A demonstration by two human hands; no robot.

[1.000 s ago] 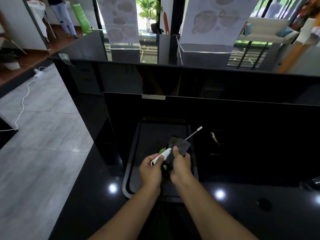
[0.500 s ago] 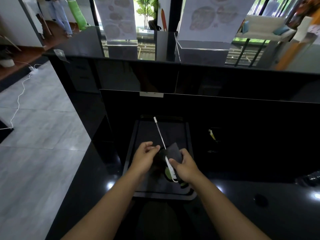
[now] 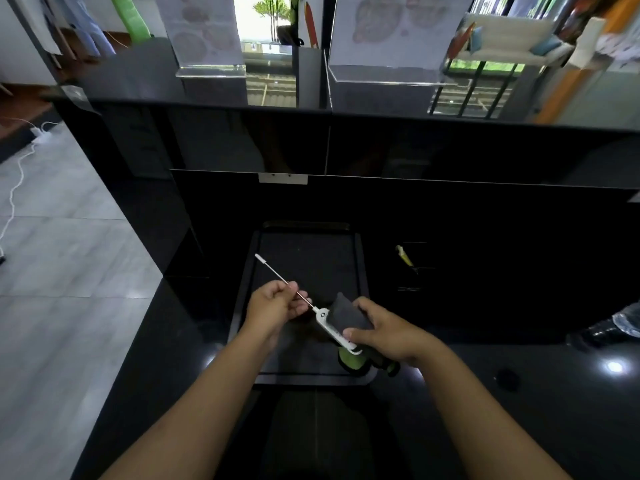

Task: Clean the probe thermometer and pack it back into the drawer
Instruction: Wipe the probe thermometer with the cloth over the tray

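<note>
The probe thermometer [image 3: 330, 327] has a white body and a thin metal rod with a white tip that points up and to the left. My right hand [image 3: 384, 332] grips the white body together with a dark grey cloth [image 3: 346, 315]. My left hand [image 3: 277, 303] is closed around the middle of the rod. Both hands hover over an open black drawer [image 3: 308, 251] set in front of the glossy black counter. Under my right hand lies a green and black object [image 3: 349, 358], partly hidden.
A small yellow-green item [image 3: 403, 256] sits in the dark compartment to the right of the drawer. A raised black counter wall [image 3: 381, 147] stands behind. Grey tiled floor [image 3: 69, 271] with a white cable is to the left. A dark bottle-like thing [image 3: 613, 327] lies at the right edge.
The thermometer passed from my left hand into my right hand. The rod swung from pointing upper right to upper left, and my left hand closed around it.
</note>
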